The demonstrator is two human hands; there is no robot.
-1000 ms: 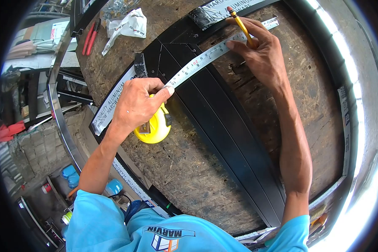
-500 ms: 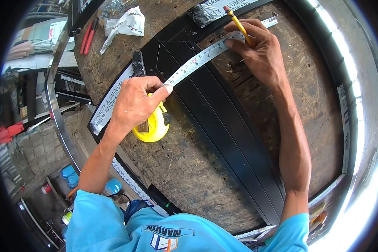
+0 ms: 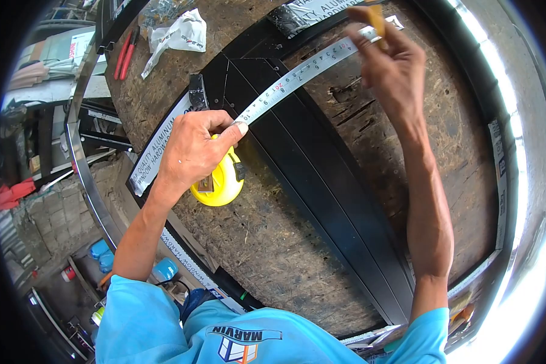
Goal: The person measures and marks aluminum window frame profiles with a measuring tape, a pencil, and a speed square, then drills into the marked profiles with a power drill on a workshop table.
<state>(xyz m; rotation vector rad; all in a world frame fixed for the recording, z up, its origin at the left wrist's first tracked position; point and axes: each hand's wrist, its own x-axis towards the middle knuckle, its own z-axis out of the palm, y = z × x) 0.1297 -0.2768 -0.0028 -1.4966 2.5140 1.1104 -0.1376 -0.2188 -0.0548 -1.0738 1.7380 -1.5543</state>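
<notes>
My left hand (image 3: 191, 148) is closed on the tape measure, its thumb pressing the pulled-out blade (image 3: 297, 79) near the 10 mark. Below those fingers sits the yellow tape measure case (image 3: 227, 185). The blade runs up and right across a black aluminum frame bar (image 3: 321, 164) to its hooked end. My right hand (image 3: 397, 76), smeared by motion, overlaps the blade near that end. A yellow pencil (image 3: 377, 23) is held in its fingers, pointing upward.
The black frame lies on a worn wooden worktop (image 3: 255, 242). Red-handled pliers (image 3: 125, 57) and a crumpled white wrapper (image 3: 182, 33) lie at the upper left. A curved metal strip (image 3: 79, 145) stands along the left side, and blue bottles (image 3: 164, 269) are lower down.
My right hand has moved to the right along the blade toward its hooked end, and the pencil has swung to a more upright angle. My left hand has stayed in place.
</notes>
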